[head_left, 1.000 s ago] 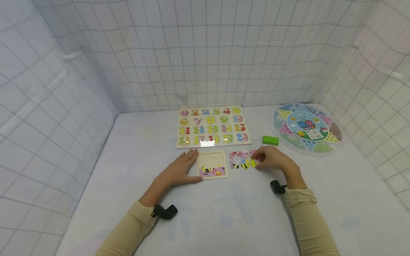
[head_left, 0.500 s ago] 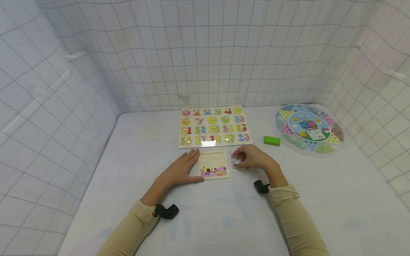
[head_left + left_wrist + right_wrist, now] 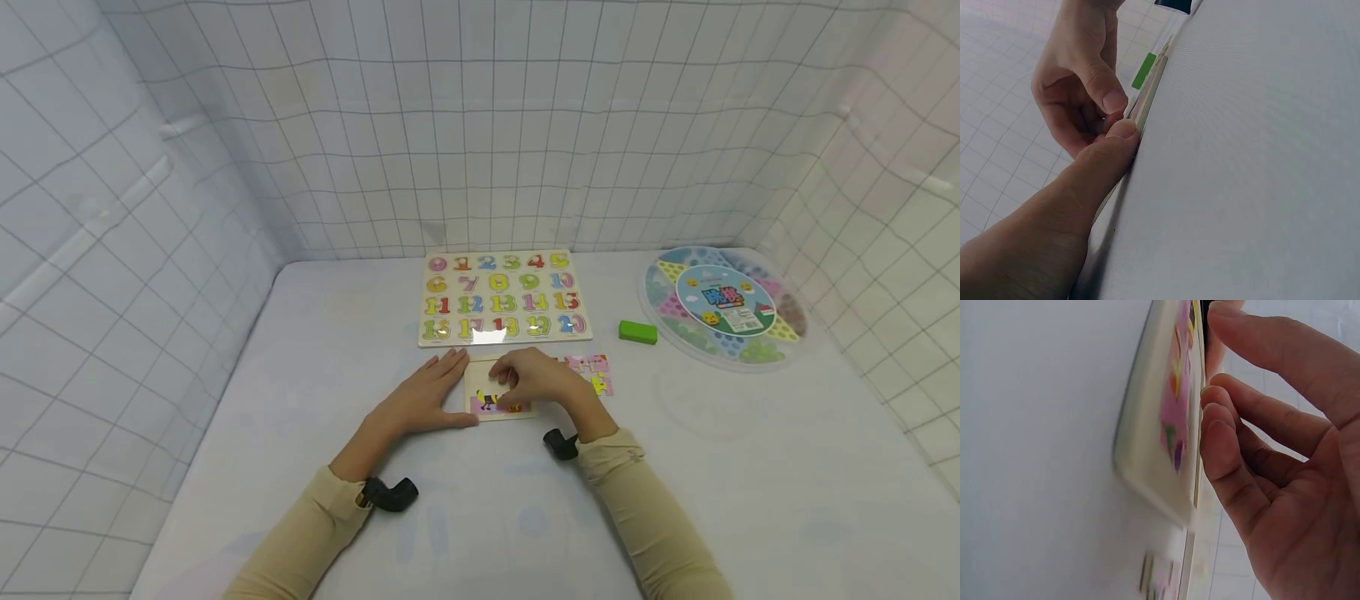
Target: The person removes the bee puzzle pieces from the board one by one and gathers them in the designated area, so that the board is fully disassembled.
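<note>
A small square wooden tray (image 3: 498,417) holds a pink strip of puzzle with a bee picture along its near side. Against its left edge lies the left hand (image 3: 423,398), fingers straight and spread, thumb by the near corner. Over the tray hovers the right hand (image 3: 536,382), its fingers and thumb bent but apart; in the right wrist view no piece shows between the fingertips of this hand (image 3: 1291,450). Its palm side is partly hidden in the head view. Pink and yellow puzzle pieces (image 3: 598,367) lie just right of the tray, partly behind the right hand.
Behind the tray is a number board (image 3: 498,304). A green block (image 3: 637,332) sits to its right, and a round, clear-lidded game box (image 3: 723,300) lies farther right. Grid-patterned fabric walls (image 3: 487,125) stand at the back and both sides.
The right hand has moved left from the loose pieces to above the tray, uncovering the pieces on the right. The left hand stays beside the tray.
</note>
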`<move>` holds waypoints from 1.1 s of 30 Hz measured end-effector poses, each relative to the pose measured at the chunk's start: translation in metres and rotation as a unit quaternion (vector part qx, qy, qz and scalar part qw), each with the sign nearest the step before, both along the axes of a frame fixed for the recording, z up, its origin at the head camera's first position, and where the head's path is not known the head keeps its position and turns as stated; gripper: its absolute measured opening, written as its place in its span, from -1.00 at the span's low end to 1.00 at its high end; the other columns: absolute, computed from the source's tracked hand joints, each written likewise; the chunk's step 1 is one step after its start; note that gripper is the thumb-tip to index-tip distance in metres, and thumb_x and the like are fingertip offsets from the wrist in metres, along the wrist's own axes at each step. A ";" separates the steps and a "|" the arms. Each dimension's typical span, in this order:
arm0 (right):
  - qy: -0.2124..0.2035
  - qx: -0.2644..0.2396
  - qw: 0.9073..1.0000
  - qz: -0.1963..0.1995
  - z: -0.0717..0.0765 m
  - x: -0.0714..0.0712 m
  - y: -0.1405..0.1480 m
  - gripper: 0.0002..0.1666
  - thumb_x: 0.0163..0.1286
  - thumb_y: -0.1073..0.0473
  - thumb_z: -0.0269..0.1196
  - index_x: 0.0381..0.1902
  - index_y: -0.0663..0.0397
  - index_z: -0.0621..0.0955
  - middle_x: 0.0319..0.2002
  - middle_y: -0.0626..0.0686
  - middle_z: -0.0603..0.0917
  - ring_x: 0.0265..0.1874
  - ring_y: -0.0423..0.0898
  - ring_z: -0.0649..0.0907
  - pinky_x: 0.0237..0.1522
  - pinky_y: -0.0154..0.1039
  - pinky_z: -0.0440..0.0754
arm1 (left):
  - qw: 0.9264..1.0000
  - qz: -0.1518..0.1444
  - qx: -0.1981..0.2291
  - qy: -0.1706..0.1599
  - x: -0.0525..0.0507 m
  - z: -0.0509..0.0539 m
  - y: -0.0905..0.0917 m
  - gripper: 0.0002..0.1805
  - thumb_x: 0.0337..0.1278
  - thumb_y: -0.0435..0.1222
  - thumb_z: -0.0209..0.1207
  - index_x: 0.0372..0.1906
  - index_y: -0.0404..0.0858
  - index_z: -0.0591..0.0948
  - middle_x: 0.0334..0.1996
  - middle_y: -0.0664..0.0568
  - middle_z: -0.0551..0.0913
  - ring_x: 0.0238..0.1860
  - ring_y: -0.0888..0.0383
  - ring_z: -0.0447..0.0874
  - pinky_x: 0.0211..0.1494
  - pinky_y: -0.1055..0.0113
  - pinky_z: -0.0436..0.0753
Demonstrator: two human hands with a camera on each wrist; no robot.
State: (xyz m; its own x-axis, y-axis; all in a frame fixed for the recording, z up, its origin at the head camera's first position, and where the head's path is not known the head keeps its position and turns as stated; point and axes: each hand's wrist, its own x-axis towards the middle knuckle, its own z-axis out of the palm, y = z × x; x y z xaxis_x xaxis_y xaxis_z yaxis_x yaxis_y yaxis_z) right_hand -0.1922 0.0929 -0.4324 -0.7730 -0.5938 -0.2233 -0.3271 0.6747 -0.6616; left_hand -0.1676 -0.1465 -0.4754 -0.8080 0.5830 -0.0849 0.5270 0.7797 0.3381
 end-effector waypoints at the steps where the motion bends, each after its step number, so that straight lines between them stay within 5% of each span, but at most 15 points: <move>1: -0.001 0.002 1.000 0.004 0.000 0.000 -0.003 -0.54 0.04 0.16 0.52 -0.07 0.11 0.68 -0.30 -0.06 0.66 -0.34 -0.19 0.57 -0.26 -0.37 0.58 | 1.000 -0.001 0.002 0.001 0.000 0.000 0.000 0.14 0.05 0.34 0.14 0.55 -0.25 0.02 0.57 -0.06 0.00 0.58 -0.02 -0.08 0.61 0.03 0.04; 33: 0.026 0.048 0.998 0.013 0.002 0.011 -0.030 -0.67 -0.03 0.16 0.56 -0.29 0.05 0.68 -0.41 -0.11 0.65 -0.40 -0.26 0.56 -0.29 -0.40 0.57 | 1.000 -0.002 0.001 0.001 0.002 0.006 0.002 0.13 0.06 0.31 0.16 0.54 -0.28 0.03 0.56 -0.08 0.02 0.58 -0.02 -0.08 0.60 -0.01 0.05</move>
State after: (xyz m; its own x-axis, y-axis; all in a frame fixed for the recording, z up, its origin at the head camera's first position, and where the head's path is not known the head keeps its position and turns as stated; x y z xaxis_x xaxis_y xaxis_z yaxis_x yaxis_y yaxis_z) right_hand -0.1817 0.0626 -0.4306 -0.7699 -0.5918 -0.2388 -0.3781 0.7245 -0.5763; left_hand -0.1653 -0.1447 -0.4696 -0.8055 0.5869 -0.0820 0.5314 0.7765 0.3386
